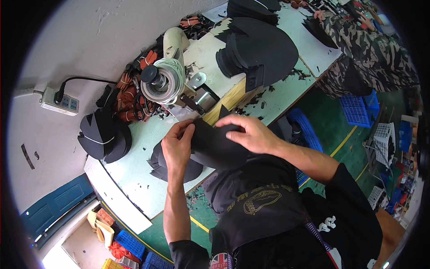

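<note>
The left hand (176, 147) is pinching 1 black sheet piece (214, 145); the right hand (251, 134) is curving over it (its grip cannot be told).

Pretty clearly a workshop: cream-coloured upright machine (175, 41) on a pale green counter (134, 181), stacked black cut-out pieces (268, 49), blue plastic crates (358, 111), green floor (330, 127) with yellow lines (199, 224).
</note>
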`<state>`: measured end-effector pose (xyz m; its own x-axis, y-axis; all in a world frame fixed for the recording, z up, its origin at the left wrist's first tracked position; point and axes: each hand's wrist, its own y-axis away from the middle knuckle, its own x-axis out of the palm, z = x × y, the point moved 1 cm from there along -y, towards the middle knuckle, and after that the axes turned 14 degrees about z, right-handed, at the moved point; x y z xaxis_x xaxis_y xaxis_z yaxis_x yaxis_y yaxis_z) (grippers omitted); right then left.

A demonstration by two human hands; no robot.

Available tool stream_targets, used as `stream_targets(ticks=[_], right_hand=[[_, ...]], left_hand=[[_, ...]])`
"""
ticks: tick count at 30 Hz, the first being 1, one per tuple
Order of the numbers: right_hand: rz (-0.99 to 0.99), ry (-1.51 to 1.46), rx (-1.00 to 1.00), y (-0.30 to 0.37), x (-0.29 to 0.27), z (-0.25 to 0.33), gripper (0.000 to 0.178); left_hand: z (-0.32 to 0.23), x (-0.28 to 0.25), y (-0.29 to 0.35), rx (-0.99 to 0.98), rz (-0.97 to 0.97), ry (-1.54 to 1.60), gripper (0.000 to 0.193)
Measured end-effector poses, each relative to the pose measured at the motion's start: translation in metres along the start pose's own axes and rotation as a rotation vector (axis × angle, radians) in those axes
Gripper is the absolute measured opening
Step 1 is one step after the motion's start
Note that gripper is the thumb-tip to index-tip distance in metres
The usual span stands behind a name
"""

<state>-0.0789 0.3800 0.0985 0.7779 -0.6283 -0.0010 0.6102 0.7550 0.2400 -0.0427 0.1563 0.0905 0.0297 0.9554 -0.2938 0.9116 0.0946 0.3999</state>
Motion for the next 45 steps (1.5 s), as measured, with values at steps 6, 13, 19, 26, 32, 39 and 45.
stream_targets(ticks=[6,13,19,26,32,39,45], right_hand=[[-0.055,0.427,0.020,-0.032,-0.025,0.001,0.028],[-0.127,0.494,0.133,-0.035,-0.027,0.016,0.028],[-0.415,-0.314,-0.096,0.028,0.017,-0.003,0.044],[-0.764,0.462,-0.728,0.052,-0.064,0.065,0.042],[-0.606,1.143,-0.195,0.026,-0.077,0.033,0.045],[0.209,0.233,-0.281,0.023,0.014,0.003,0.020],[0.009,-0.061,-0.007,0.000,-0.001,-0.006,0.034]], left_hand=[[-0.019,0.018,-0.006,-0.116,-0.220,-0.141,0.024],[-0.020,0.021,-0.022,0.001,-0.266,-0.189,0.025],[-0.016,0.017,-0.023,0.022,-0.129,0.039,0.019],[0.096,-0.053,0.022,-0.057,-0.325,-0.664,0.031],[0.145,-0.054,0.047,0.018,-0.365,-0.752,0.035],[0.005,-0.054,0.059,-0.113,0.385,-0.081,0.019],[0.001,-0.002,-0.001,0.034,-0.023,0.009,0.024]])
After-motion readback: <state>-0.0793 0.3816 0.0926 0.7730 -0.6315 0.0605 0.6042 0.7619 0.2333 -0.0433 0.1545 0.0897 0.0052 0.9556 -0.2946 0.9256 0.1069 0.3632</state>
